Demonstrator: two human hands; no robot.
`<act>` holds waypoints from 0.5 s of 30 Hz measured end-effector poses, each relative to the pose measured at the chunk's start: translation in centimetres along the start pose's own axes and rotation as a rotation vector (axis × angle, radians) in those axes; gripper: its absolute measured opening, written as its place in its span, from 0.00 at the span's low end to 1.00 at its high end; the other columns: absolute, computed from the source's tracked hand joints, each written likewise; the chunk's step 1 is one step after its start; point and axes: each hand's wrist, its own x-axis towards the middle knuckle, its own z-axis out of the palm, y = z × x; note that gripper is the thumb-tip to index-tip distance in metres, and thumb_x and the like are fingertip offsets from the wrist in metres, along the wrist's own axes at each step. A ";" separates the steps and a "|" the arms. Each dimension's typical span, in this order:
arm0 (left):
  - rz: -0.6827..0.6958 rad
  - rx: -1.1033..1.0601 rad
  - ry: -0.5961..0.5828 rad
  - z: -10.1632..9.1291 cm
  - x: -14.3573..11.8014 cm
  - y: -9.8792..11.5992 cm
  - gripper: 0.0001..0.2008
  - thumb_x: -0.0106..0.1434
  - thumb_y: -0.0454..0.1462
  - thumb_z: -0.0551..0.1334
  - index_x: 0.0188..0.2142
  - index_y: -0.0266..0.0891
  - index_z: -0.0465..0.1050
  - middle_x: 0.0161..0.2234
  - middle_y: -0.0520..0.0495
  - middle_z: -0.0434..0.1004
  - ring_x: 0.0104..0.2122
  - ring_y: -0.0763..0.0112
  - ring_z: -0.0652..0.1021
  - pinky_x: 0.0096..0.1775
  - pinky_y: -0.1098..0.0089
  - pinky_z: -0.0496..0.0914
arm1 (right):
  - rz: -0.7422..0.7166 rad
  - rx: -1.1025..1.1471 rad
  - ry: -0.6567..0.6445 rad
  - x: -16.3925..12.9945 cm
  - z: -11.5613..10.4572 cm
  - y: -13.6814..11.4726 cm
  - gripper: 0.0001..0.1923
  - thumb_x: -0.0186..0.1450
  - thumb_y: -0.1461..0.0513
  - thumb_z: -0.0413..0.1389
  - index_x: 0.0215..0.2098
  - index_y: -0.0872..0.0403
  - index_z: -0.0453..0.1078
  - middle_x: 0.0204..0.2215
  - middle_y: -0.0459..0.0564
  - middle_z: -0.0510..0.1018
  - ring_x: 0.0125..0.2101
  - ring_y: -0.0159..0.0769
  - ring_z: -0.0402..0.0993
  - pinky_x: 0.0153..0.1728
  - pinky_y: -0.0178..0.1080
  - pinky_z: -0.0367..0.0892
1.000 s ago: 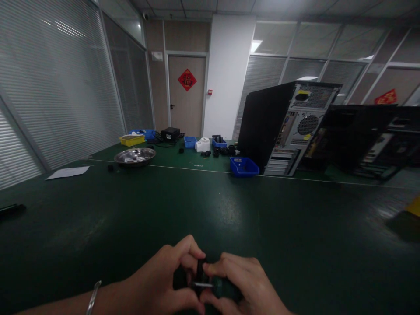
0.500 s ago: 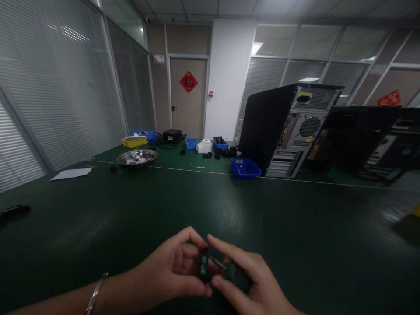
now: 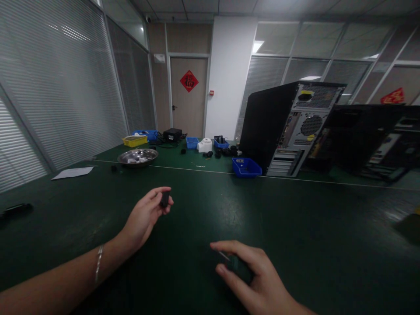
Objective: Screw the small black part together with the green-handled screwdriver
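Pinched between the thumb and fingers of my left hand (image 3: 149,214) is a small black rectangular part (image 3: 165,198), raised over the green table left of the middle. A closer name for this part cannot be made out. My right hand (image 3: 259,275), near the bottom, is wrapped round a screwdriver (image 3: 239,267) with a dark green handle. Its short thin metal shaft points up and left, beside my index finger, touching nothing. The two hands are well apart, and the handle's rear end is hidden in my palm.
A steel dish (image 3: 138,156) with small items stands at the back left, near a yellow tray (image 3: 135,141) and a paper sheet (image 3: 72,173). A blue bin (image 3: 246,168) sits against a computer tower (image 3: 288,131). A dark object (image 3: 16,210) lies far left.
My left hand has moved forward and left with the small part, away from the screwdriver's tip. My right hand stays nearly in place, still holding the screwdriver.
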 end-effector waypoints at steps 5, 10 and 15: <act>0.103 -0.054 0.296 -3.3 3.7 0.0 0.12 0.64 0.25 0.53 0.38 0.30 0.75 0.29 0.44 0.76 0.28 0.71 0.75 0.29 0.75 0.70 | 0.019 0.018 -0.032 -0.1 -0.2 -0.2 0.13 0.62 0.64 0.59 0.46 0.52 0.75 0.39 0.51 0.84 0.36 0.38 0.82 0.36 0.31 0.75; 0.128 -0.069 0.376 -4.9 5.2 -0.8 0.13 0.65 0.25 0.52 0.36 0.32 0.75 0.28 0.46 0.75 0.26 0.74 0.75 0.27 0.78 0.71 | 0.045 0.035 -0.058 -0.1 -0.1 -0.2 0.12 0.63 0.65 0.58 0.45 0.49 0.75 0.38 0.48 0.84 0.34 0.37 0.81 0.35 0.31 0.73; 0.125 -0.081 0.355 -4.4 4.9 -0.8 0.14 0.65 0.24 0.52 0.35 0.32 0.76 0.28 0.46 0.75 0.27 0.73 0.75 0.27 0.78 0.71 | 0.038 0.063 -0.069 -0.1 -0.1 -0.3 0.11 0.63 0.66 0.57 0.44 0.50 0.75 0.34 0.48 0.84 0.31 0.36 0.80 0.33 0.31 0.72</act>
